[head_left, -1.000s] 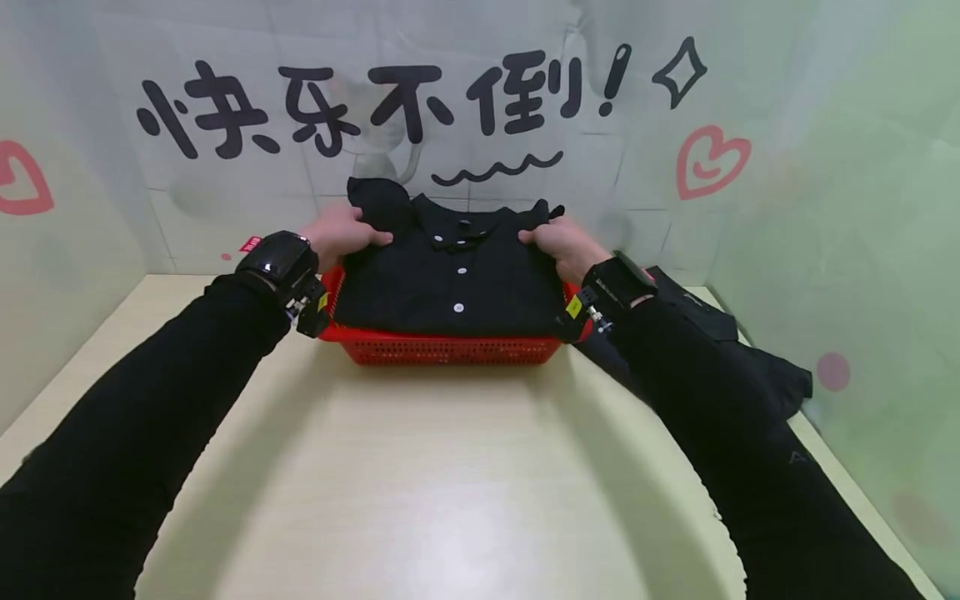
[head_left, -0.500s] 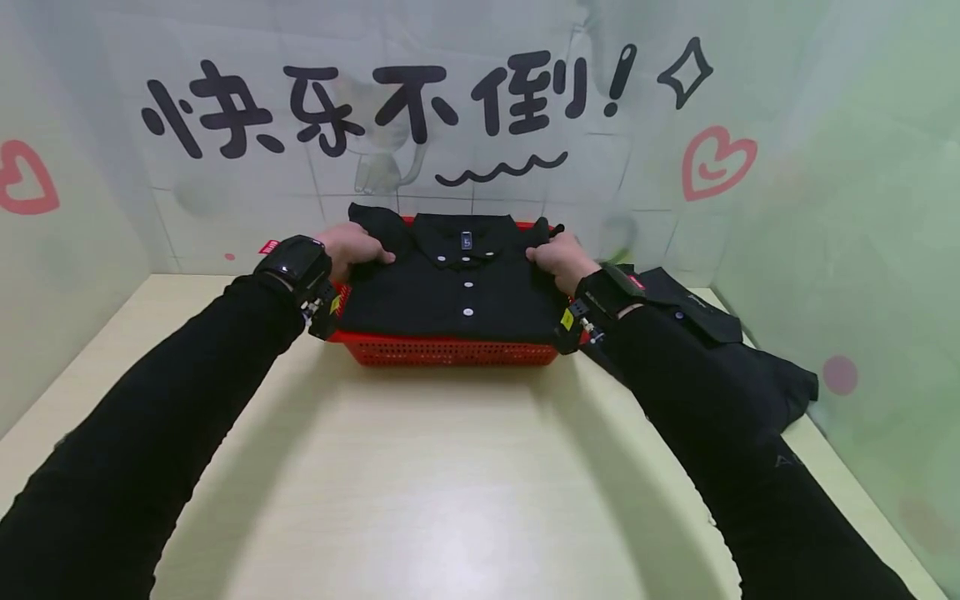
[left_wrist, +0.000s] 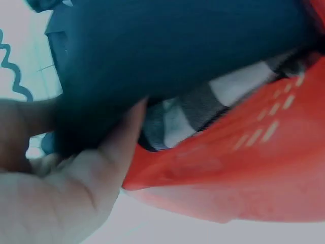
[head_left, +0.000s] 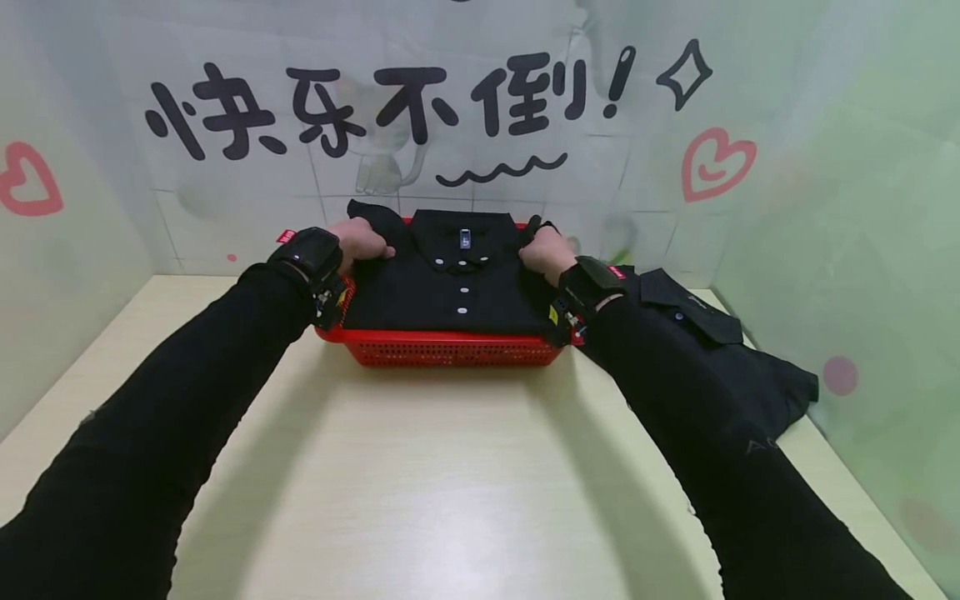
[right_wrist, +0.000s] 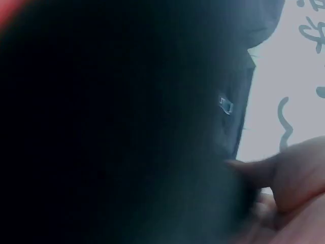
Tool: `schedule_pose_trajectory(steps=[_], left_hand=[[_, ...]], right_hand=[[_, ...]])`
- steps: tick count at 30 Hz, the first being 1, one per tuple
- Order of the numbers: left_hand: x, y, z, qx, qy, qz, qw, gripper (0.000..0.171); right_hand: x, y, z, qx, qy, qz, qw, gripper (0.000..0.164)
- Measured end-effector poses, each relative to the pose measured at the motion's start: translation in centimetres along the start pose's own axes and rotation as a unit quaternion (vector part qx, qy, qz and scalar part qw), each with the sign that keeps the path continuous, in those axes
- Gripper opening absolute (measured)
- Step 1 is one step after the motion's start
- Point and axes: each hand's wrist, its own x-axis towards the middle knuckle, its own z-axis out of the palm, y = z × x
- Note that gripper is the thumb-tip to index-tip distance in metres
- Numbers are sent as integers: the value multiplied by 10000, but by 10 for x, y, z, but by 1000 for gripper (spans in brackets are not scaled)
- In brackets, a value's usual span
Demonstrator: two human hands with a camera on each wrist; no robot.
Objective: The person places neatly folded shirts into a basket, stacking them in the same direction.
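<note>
A folded black shirt (head_left: 465, 292) with white buttons and a small label inside its collar lies over the red basket (head_left: 450, 350). My left hand (head_left: 363, 240) pinches the shirt's left shoulder edge, thumb on top. At the opposite shoulder my right hand (head_left: 547, 252) grips the cloth in the same way. In the left wrist view, the thumb and fingers of the left hand (left_wrist: 76, 188) close on the dark cloth, and a checked grey-and-white cloth (left_wrist: 198, 109) shows beneath it in the basket. Dark fabric fills most of the right wrist view, beside the right hand (right_wrist: 289, 188).
Another dark garment (head_left: 720, 358) lies on the table to the right, partly under my right sleeve. A printed sheet (head_left: 247, 167) with large characters hangs behind the basket. The pale table (head_left: 435, 467) stretches toward me.
The shirt has come down lower over the basket, and its collar now lies flatter with the label showing. Both hands keep their hold and have drawn slightly closer together.
</note>
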Motion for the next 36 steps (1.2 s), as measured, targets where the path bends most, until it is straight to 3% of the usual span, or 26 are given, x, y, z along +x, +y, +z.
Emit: schedule_pose_trajectory(steps=[4, 7, 9, 11, 14, 17, 20, 24, 27, 32, 36], left_hand=[[-12, 11, 3, -502, -705, -436, 9953, 66], [-28, 21, 10, -566, -814, -452, 9940, 68], [-45, 26, 19, -194, -562, -33, 9982, 64], [-63, 31, 34, 368, -46, 548, 9978, 59], [-91, 36, 62, 821, 705, 1429, 9838, 57], [-116, 39, 92, 534, 917, 2124, 9714, 60], [-131, 41, 120, 93, 770, 2609, 9623, 57], [-132, 43, 160, -499, 459, 2995, 9517, 45], [-127, 45, 189, -830, 208, 3061, 9481, 42], [-120, 46, 232, -996, -199, 2732, 9566, 39], [-115, 46, 257, -1208, -439, 2355, 9633, 30]], right_hand=[[-5, -8, -12, 45, -719, 503, 9961, 41], [-14, -10, -23, 392, -1145, 613, 9908, 42], [-23, -7, -30, 493, -1275, 486, 9894, 42], [-33, -1, -38, 438, -1278, 290, 9904, 39], [-52, 13, -49, 289, -1112, -97, 9933, 40], [-75, 32, -64, 332, -964, -372, 9941, 46], [-97, 52, -80, 427, -862, -498, 9941, 54], [-118, 82, -97, -113, -687, -676, 9953, 54], [-125, 103, -99, -760, -592, -903, 9913, 53], [-120, 130, -80, -1718, -665, -1057, 9772, 50], [-103, 145, -58, -2416, -721, -1003, 9625, 50]])
